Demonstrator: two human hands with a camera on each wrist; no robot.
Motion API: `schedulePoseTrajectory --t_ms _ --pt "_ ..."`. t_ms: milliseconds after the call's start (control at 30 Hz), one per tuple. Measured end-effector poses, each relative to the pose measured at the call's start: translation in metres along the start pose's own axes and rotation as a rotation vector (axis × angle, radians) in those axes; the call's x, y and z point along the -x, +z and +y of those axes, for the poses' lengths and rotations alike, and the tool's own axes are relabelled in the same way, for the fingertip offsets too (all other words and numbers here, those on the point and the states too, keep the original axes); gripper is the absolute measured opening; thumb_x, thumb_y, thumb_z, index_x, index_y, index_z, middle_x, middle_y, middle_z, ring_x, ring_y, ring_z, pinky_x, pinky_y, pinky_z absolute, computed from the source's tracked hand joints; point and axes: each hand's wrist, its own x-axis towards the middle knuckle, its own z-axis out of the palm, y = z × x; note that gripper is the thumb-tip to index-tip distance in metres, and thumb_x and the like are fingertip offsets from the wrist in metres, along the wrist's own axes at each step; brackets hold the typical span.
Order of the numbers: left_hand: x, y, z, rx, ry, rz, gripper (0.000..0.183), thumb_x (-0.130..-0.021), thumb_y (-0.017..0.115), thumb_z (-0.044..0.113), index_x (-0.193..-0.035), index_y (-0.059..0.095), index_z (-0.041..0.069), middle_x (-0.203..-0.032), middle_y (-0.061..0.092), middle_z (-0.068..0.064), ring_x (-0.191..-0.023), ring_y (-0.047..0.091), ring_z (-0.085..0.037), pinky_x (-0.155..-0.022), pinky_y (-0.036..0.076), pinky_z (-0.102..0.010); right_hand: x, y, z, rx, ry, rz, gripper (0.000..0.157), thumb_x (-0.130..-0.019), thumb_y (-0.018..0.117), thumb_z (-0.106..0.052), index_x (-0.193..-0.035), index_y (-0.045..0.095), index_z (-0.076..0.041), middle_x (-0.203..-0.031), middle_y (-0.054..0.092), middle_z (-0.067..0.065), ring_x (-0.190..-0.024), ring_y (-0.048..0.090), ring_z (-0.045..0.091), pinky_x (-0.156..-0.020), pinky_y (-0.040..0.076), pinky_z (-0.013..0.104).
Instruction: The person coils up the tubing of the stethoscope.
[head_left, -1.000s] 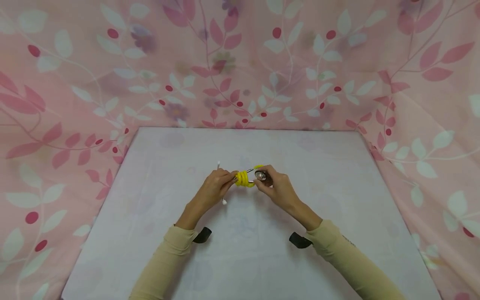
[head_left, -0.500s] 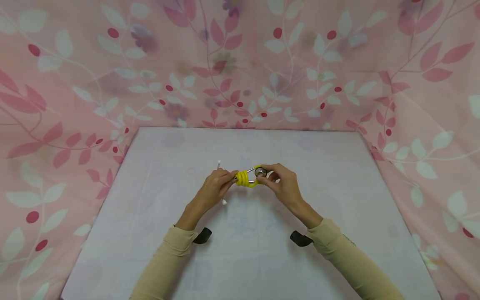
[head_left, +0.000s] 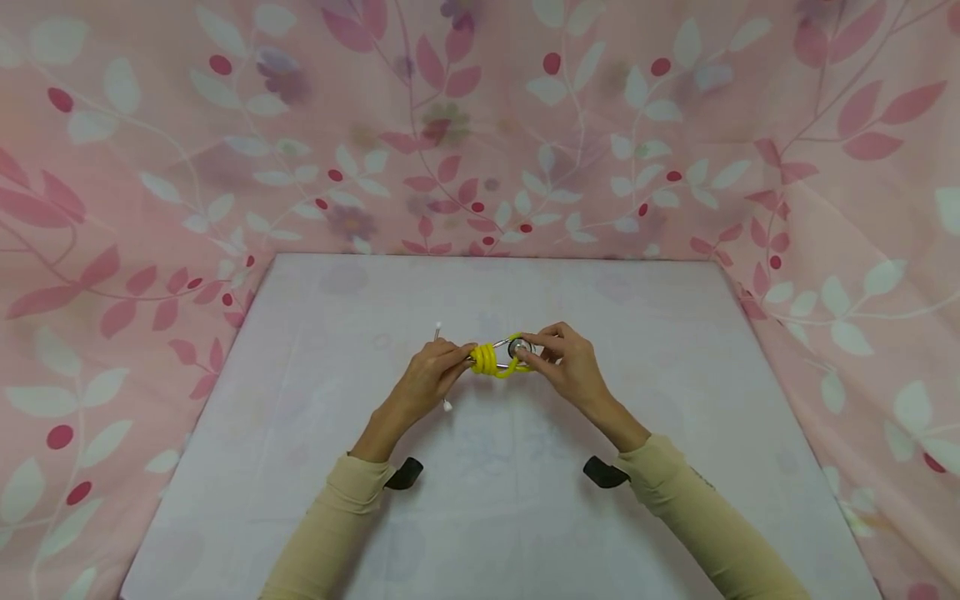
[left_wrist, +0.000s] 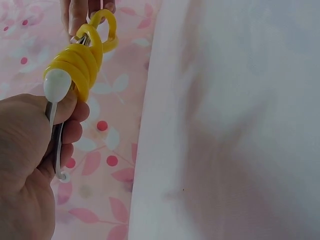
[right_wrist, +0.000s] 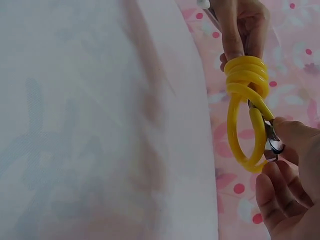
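A stethoscope with yellow tubing (head_left: pixel 484 359) wound in several coils round its metal tubes is held up between both hands. My left hand (head_left: pixel 429 372) grips the metal tubes just left of the coils. White ear tips stick out on either side of that hand, the far ear tip (head_left: pixel 438 325) and the near ear tip (head_left: pixel 447 406). My right hand (head_left: pixel 573 367) pinches the round metal chest piece (right_wrist: pixel 274 143) between thumb and fingers, at the right end. A loop of the tubing (right_wrist: pixel 233 127) hangs beside it in the right wrist view. Fingers partly cover the chest piece.
Below the hands is a table with a pale cloth (head_left: pixel 487 500). A pink leaf-patterned curtain (head_left: pixel 480 125) hangs behind it and on both sides. Dark wrist cameras, one at the left wrist (head_left: pixel 406 473) and one at the right wrist (head_left: pixel 604 472), jut inward.
My right hand has moved slightly right and its fingers have shifted on the chest piece. The tubing beside the chest piece has shifted, and some now crosses in front of it. My left hand stays put.
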Motion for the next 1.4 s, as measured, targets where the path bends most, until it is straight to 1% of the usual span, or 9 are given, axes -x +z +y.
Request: schedulePoseTrajectory --t_ms 200,333,467,633,733,867,967,1200,1400 --pt "-0.001 -0.002 -0.002 0.024 0.024 -0.007 0.034 -0.088 0.072 0.012 -0.122 0.069 0.004 -0.095 0.073 -0.002 -0.083 0.057 -0.013 -0.075 0.049 -0.028 -0.004 -0.006 0.002 -0.075 0.035 -0.094 0.031 -0.085 0.078 -0.019 -0.112 0.072 -0.006 -0.097 0.063 0.012 -0.077 0.061 0.017 -0.068 0.058 0.030" --pt "-0.003 -0.003 -0.002 0.028 0.052 -0.008 0.035 -0.087 0.073 0.009 -0.121 0.070 0.004 -0.097 0.074 -0.003 -0.084 0.059 -0.014 -0.075 0.049 -0.028 -0.006 -0.009 0.005 -0.045 0.021 -0.172 0.021 -0.086 0.076 -0.018 -0.105 0.075 -0.011 -0.094 0.060 0.010 -0.080 0.059 0.018 -0.069 0.056 0.031" --pt "-0.003 -0.003 -0.002 0.030 0.073 0.000 0.033 -0.087 0.073 0.009 -0.120 0.070 0.003 -0.096 0.074 -0.003 -0.084 0.059 -0.014 -0.074 0.048 -0.028 -0.009 -0.012 0.008 -0.027 0.031 -0.215 0.014 -0.084 0.078 -0.019 -0.097 0.079 -0.013 -0.089 0.059 0.008 -0.079 0.058 0.018 -0.068 0.054 0.028" --pt "-0.003 -0.003 -0.002 0.026 0.080 -0.024 0.034 -0.088 0.072 0.010 -0.121 0.069 0.004 -0.098 0.074 -0.002 -0.086 0.060 -0.014 -0.076 0.048 -0.028 -0.009 -0.011 0.012 -0.035 0.043 -0.267 0.013 -0.085 0.077 -0.020 -0.097 0.080 -0.014 -0.082 0.058 0.003 -0.071 0.053 0.013 -0.062 0.048 0.021" --pt "-0.005 -0.005 -0.001 0.010 0.099 -0.034 0.034 -0.089 0.071 0.011 -0.122 0.069 0.004 -0.098 0.073 -0.003 -0.086 0.060 -0.015 -0.076 0.048 -0.029 -0.013 -0.016 0.010 -0.034 0.013 -0.370 0.018 -0.089 0.073 -0.017 -0.105 0.077 -0.010 -0.080 0.058 0.003 -0.067 0.048 0.012 -0.058 0.042 0.020" --pt "-0.008 -0.006 0.000 -0.008 0.122 -0.039 0.036 -0.086 0.074 0.008 -0.122 0.069 0.004 -0.097 0.073 -0.003 -0.085 0.059 -0.015 -0.076 0.048 -0.029 -0.022 -0.028 0.006 0.009 -0.056 -0.543 0.025 -0.093 0.066 -0.014 -0.116 0.072 -0.006 -0.080 0.055 0.003 -0.067 0.044 0.010 -0.059 0.039 0.020" --pt "-0.009 -0.005 0.001 0.001 0.114 -0.043 0.039 -0.084 0.075 0.006 -0.122 0.069 0.004 -0.097 0.072 -0.002 -0.084 0.059 -0.014 -0.076 0.049 -0.029 -0.028 -0.034 0.003 0.050 -0.075 -0.618 0.026 -0.095 0.065 -0.016 -0.119 0.071 -0.008 -0.080 0.054 0.002 -0.069 0.043 0.009 -0.061 0.039 0.020" --pt "-0.008 0.001 -0.002 0.034 0.078 -0.074 0.036 -0.087 0.073 0.008 -0.123 0.069 0.005 -0.100 0.073 -0.003 -0.087 0.063 -0.013 -0.080 0.053 -0.029 -0.032 -0.041 0.000 0.091 -0.066 -0.683 0.026 -0.095 0.065 -0.020 -0.119 0.072 -0.010 -0.082 0.056 0.000 -0.070 0.045 0.009 -0.062 0.040 0.020" --pt "-0.006 0.003 -0.001 0.070 0.045 -0.131 0.034 -0.088 0.072 0.010 -0.122 0.069 0.006 -0.098 0.072 0.000 -0.087 0.062 -0.011 -0.079 0.055 -0.026 -0.033 -0.043 0.002 0.057 -0.086 -0.722 0.025 -0.092 0.069 -0.019 -0.114 0.074 -0.007 -0.082 0.061 -0.001 -0.067 0.046 0.007 -0.060 0.042 0.019"
